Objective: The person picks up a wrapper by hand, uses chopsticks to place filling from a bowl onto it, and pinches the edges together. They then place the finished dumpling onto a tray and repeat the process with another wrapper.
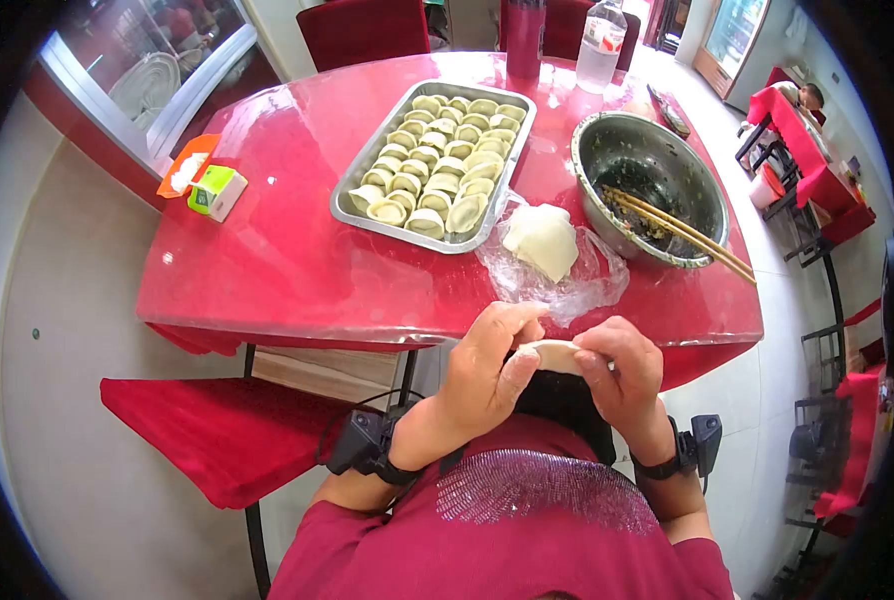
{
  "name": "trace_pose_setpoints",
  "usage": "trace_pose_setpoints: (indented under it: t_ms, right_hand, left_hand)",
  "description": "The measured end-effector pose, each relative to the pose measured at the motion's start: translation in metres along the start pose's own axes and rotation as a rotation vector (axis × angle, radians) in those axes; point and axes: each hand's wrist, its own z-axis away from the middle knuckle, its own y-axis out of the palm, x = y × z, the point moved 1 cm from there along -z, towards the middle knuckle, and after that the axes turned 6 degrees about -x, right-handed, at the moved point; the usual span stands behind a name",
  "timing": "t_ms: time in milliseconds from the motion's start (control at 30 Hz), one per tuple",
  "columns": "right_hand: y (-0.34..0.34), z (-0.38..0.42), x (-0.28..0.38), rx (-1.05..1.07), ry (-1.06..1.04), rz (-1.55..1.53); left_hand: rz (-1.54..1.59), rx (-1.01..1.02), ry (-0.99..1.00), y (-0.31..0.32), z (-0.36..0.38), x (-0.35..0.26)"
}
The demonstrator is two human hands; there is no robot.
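Observation:
Between my hands, just in front of the table edge, is a pale folded dumpling [555, 356]. My left hand [494, 362] pinches its left end between thumb and fingers. At the opposite end, my right hand [621, 362] is closed on it in the same way. Its underside and any filling are hidden from me. Beyond the hands, a stack of white dumpling wrappers [542, 242] rests on a crumpled clear plastic bag [592, 280]. A metal tray [355, 212] holds rows of shaped dumplings. To the right, a steel bowl [592, 160] contains remnants of green filling and a pair of chopsticks [682, 228].
The red-covered table [267, 270] has a dark red bottle [525, 40], a clear plastic bottle [601, 45] and a phone [669, 110] on its far side. A tissue box [217, 192] lies at left. A red chair [217, 430] stands beside me. Another person [802, 95] sits far right.

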Motion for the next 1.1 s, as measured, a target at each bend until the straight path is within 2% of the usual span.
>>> trace_pose_setpoints:
  t_ms: [67,133,167,233,300,367,500,567,600,667,700,767,867,967,1100]
  right_hand:
    - [0.000,0.004,-0.003,-0.071,0.014,0.036]
    - [0.001,0.003,-0.004,-0.053,0.070,0.019]
    - [0.002,0.004,-0.004,-0.046,0.097,-0.001]
    - [0.007,0.007,-0.001,-0.062,0.175,-0.049]
    - [0.009,0.008,0.000,-0.087,0.217,-0.110]
    - [0.012,0.013,0.000,-0.112,0.375,-0.243]
    - [0.010,0.013,-0.001,-0.119,0.341,-0.253]
    - [0.007,0.010,-0.002,-0.094,0.235,-0.224]
    - [0.005,0.008,-0.002,-0.098,0.238,-0.221]
    - [0.003,0.003,0.001,-0.039,0.077,-0.133]
    - [0.003,0.003,0.000,-0.039,0.082,-0.134]
    - [0.005,0.002,0.000,-0.015,0.053,-0.143]
    - [0.002,0.001,0.003,0.036,0.104,-0.127]
    - [0.004,0.000,-0.001,0.000,0.031,-0.123]
    - [0.002,0.000,-0.003,0.011,-0.001,-0.105]
  left_hand:
    - [-0.011,-0.011,-0.020,0.002,0.009,0.008]
    - [-0.100,-0.065,-0.024,0.007,0.019,0.008]
    - [-0.065,-0.058,-0.128,0.007,0.016,0.002]
    - [-0.078,-0.166,-0.118,0.010,0.016,0.003]
    - [-0.103,-0.161,-0.102,0.006,0.015,0.004]
    - [-0.119,-0.134,0.001,0.003,0.015,0.003]
    - [-0.113,-0.142,0.004,0.003,0.014,0.000]
    - [-0.002,-0.117,-0.121,0.002,0.012,0.000]
    - [0.000,-0.112,-0.122,0.001,0.010,0.001]
    - [-0.018,-0.103,0.015,-0.003,0.006,0.003]
    - [-0.018,-0.101,0.011,-0.004,0.004,0.004]
    - [-0.246,-0.100,0.286,-0.005,0.001,0.004]
    - [-0.296,-0.089,0.389,-0.006,0.001,0.003]
    - [-0.255,-0.033,0.288,-0.007,-0.001,0.006]
    - [-0.174,0.054,0.286,-0.005,-0.014,-0.003]
